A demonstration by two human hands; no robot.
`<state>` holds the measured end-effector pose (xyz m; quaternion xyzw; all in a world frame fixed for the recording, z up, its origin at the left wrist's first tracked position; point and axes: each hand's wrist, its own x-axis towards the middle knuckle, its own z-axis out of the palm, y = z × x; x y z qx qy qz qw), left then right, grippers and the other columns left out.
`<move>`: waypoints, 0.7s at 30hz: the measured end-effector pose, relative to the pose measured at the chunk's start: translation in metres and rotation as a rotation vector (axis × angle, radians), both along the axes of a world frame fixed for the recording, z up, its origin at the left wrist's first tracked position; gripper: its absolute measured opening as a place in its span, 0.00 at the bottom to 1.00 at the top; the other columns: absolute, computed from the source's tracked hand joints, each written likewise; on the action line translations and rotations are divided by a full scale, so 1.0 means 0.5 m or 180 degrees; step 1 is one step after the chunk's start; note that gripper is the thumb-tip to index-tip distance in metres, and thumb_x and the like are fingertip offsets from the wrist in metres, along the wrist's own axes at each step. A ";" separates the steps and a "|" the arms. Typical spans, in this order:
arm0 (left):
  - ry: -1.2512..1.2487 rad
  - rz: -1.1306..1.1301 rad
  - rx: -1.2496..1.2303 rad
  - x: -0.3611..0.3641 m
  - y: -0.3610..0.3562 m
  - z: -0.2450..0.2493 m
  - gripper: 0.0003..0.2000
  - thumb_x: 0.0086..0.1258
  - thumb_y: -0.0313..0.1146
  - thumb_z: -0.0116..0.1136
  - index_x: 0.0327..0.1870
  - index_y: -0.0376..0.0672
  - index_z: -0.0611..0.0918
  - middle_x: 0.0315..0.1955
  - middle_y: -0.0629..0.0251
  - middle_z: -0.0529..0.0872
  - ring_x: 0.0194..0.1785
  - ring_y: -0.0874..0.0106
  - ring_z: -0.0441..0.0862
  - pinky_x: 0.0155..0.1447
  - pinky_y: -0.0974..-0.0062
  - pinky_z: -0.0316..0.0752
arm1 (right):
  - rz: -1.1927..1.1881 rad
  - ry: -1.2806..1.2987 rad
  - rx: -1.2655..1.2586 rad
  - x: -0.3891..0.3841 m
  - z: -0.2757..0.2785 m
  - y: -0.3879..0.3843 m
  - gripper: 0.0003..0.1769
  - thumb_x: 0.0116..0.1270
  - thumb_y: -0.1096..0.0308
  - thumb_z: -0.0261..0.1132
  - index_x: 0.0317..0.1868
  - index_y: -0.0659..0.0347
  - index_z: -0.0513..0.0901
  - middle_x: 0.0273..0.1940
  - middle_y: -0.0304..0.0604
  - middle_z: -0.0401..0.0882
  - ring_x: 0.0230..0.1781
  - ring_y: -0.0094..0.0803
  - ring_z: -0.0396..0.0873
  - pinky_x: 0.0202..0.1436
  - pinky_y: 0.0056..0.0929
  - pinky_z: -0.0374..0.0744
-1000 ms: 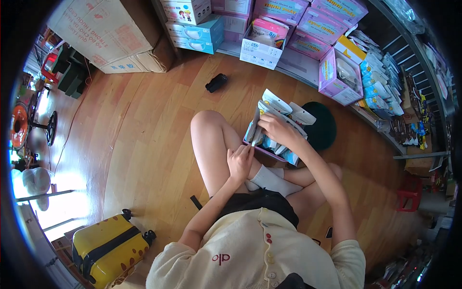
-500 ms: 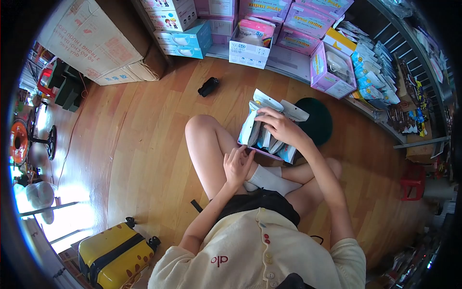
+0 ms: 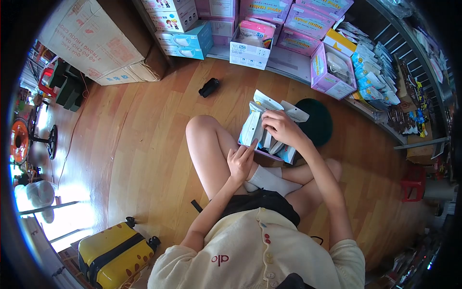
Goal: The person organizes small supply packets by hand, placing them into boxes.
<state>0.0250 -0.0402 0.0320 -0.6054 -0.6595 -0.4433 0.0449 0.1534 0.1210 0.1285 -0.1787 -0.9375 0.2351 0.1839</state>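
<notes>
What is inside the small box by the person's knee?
Upright white-and-blue packets, with the right hand on them; the box bottom is covered.

wood floor point(image 3: 144, 130) | upper left: cardboard cartons point(image 3: 91, 38) | top: mask boxes point(image 3: 185, 38), small black object point(image 3: 208, 87) | centre: box of packets point(image 3: 267, 153), dark round cushion point(image 3: 317, 123) just beside | lower left: yellow suitcase point(image 3: 113, 253) | right: red stool point(image 3: 413, 189)

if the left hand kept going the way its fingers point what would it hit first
Most likely the packets in the box; the left hand points at them from close by, depth unclear.
</notes>
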 end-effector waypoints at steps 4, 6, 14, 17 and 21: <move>0.0224 -0.0038 0.0007 -0.002 0.000 -0.009 0.24 0.56 0.25 0.65 0.57 0.55 0.84 0.21 0.74 0.69 0.21 0.76 0.67 0.32 0.75 0.60 | -0.0089 0.0140 0.0229 0.006 -0.012 -0.013 0.03 0.56 0.78 0.64 0.30 0.61 0.79 0.37 0.38 0.78 0.44 0.38 0.78 0.50 0.35 0.70; 0.0273 -0.0002 -0.0005 -0.001 -0.001 -0.010 0.24 0.56 0.25 0.64 0.57 0.54 0.83 0.21 0.74 0.69 0.21 0.76 0.67 0.32 0.75 0.60 | -0.0071 0.0075 0.0389 0.006 -0.017 -0.013 0.02 0.58 0.75 0.63 0.31 0.59 0.82 0.38 0.37 0.79 0.45 0.36 0.78 0.51 0.36 0.70; -0.0061 0.0093 -0.0304 0.013 -0.007 0.029 0.23 0.58 0.24 0.62 0.57 0.51 0.83 0.19 0.73 0.71 0.20 0.76 0.68 0.33 0.75 0.60 | -0.0217 -0.1188 0.0336 -0.035 0.012 0.009 0.05 0.56 0.69 0.64 0.27 0.59 0.86 0.32 0.37 0.83 0.47 0.35 0.77 0.55 0.40 0.68; 0.0022 0.0165 -0.0155 0.010 0.002 0.015 0.21 0.59 0.27 0.65 0.57 0.50 0.83 0.18 0.75 0.70 0.18 0.78 0.67 0.32 0.76 0.59 | -0.0064 -0.1500 0.0348 -0.042 0.007 0.011 0.06 0.56 0.69 0.64 0.28 0.59 0.86 0.32 0.37 0.83 0.48 0.36 0.76 0.56 0.41 0.68; 0.0045 0.0318 0.0186 0.012 0.018 -0.023 0.17 0.57 0.29 0.71 0.49 0.45 0.85 0.16 0.77 0.72 0.16 0.79 0.67 0.30 0.77 0.58 | -0.0080 -0.1531 0.0296 -0.035 -0.010 0.003 0.09 0.58 0.67 0.61 0.32 0.59 0.88 0.35 0.40 0.84 0.53 0.40 0.74 0.59 0.45 0.67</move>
